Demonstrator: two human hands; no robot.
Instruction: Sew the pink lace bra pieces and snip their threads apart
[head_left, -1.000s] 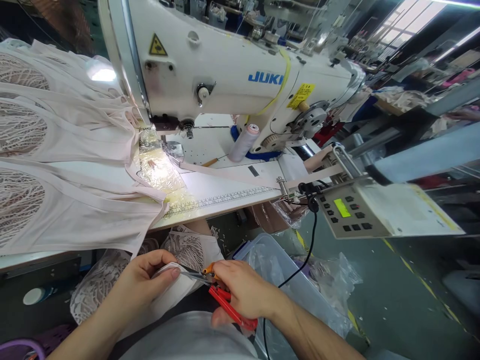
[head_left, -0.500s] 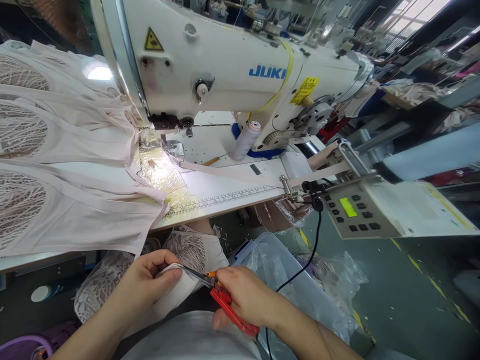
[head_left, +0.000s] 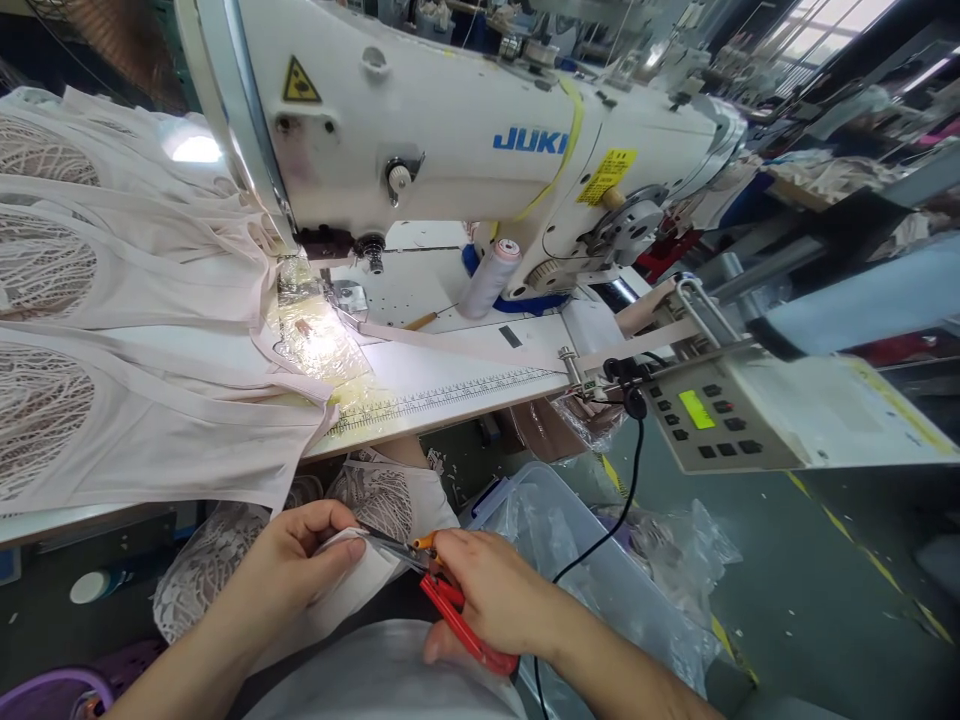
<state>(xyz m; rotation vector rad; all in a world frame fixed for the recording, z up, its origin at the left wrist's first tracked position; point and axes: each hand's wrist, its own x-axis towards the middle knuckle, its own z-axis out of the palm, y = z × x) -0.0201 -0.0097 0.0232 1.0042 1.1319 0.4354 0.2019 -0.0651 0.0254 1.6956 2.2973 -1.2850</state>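
My left hand (head_left: 289,570) pinches the edge of a pale pink garment piece (head_left: 352,585) in my lap, below the table's front edge. My right hand (head_left: 487,595) grips red-handled thread snips (head_left: 450,610), whose metal blades (head_left: 390,547) rest against the fabric edge by my left thumb. A lace part of the garment (head_left: 375,495) hangs behind my hands. Above stands a white JUKI sewing machine (head_left: 450,140) with a pink strap (head_left: 450,345) running under its presser foot (head_left: 346,298).
Several pink lace-backed garments (head_left: 127,400) lie stacked on the table at left. A thread cone (head_left: 491,278) stands by the machine. A control panel (head_left: 705,415) juts out at right. A clear plastic bin (head_left: 570,560) and a black cable (head_left: 622,500) lie beside my right arm.
The hands hold almost the same pose; the right hand with the snips has shifted slightly right and down, and the view has drifted a little.
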